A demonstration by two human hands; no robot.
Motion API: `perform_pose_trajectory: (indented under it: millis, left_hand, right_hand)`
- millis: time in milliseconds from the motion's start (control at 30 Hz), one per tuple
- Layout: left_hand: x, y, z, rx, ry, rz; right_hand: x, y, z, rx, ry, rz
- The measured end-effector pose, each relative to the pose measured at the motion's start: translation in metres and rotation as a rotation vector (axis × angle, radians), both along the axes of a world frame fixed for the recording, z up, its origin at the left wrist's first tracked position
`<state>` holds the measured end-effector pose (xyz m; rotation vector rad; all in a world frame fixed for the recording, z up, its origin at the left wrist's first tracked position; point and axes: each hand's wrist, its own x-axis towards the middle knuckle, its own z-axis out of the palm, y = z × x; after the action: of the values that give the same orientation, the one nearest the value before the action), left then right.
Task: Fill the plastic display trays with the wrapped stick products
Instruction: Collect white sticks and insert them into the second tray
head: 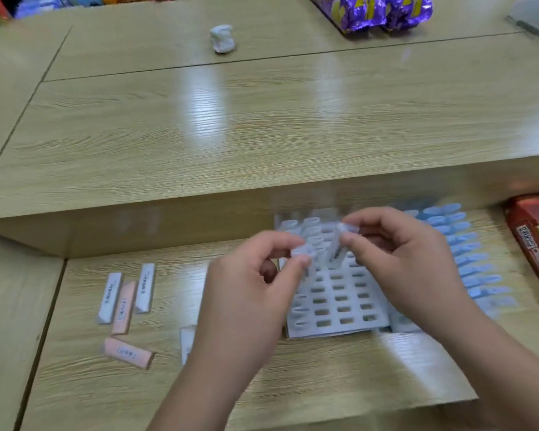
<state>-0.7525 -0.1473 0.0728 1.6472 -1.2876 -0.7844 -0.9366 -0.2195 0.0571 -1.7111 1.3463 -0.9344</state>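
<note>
Forearms rise from the bottom edge. The left hand pinches a pale wrapped stick, and the right hand pinches a second stick, both over the white slotted tray at centre. Loose sticks lie lower left on the worktop.

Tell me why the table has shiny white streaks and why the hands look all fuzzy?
Head view: the streaks are glare, light bouncing off the glossy table. The left hand and right hand, each pinching a wrapped stick, are smeared by motion blur. The white tray beneath them looks soft too.
</note>
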Motion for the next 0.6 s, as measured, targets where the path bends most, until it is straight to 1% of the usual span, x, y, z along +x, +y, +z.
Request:
perform_pose_trajectory:
  millis: [167,333,433,500,600]
  left_hand:
    - [-0.029,0.003,-0.022,0.051,0.003,0.067]
    - [-0.036,0.001,-0.038,0.098,-0.035,0.083]
    - [-0.034,0.003,-0.042,0.072,-0.107,0.103]
    - [-0.034,0.002,-0.043,0.052,-0.117,0.128]
    - [-0.035,0.000,-0.045,0.038,-0.136,0.111]
  right_hand:
    - [-0.002,-0.004,-0.028,0.047,-0.032,0.087]
    - [-0.002,-0.010,-0.036,0.038,0.066,0.175]
    - [-0.001,-0.010,-0.035,-0.028,0.186,0.197]
    - [-0.003,-0.010,-0.033,-0.079,0.220,0.204]
    - [-0.005,-0.010,-0.033,-0.147,0.270,0.217]
